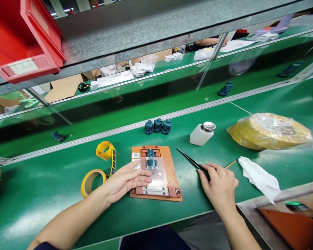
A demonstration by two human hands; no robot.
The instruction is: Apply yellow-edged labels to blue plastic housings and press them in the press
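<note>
An orange-brown fixture (173, 180) lies on the green bench in front of me. A dark teal part (150, 152) sits in it, partly under a hinged-looking clear plate (160, 177). My left hand (127, 180) rests at the plate's left side, its fingers stretched out over the plate and holding nothing. To the right of the fixture, my right hand (220, 185) has its fingers closed around the rear end of black tweezers (189, 158), whose tips point up and left. A thin wooden stick (230, 164) pokes out beyond that hand.
Left of the fixture stand a yellow label roll (104, 151) and a yellow tape roll (85, 184). Behind are three teal parts (158, 125) and a white bottle (200, 135). A wrapped yellow bundle (271, 132) and white cloth (259, 177) lie right. A red bin (28, 66) sits overhead.
</note>
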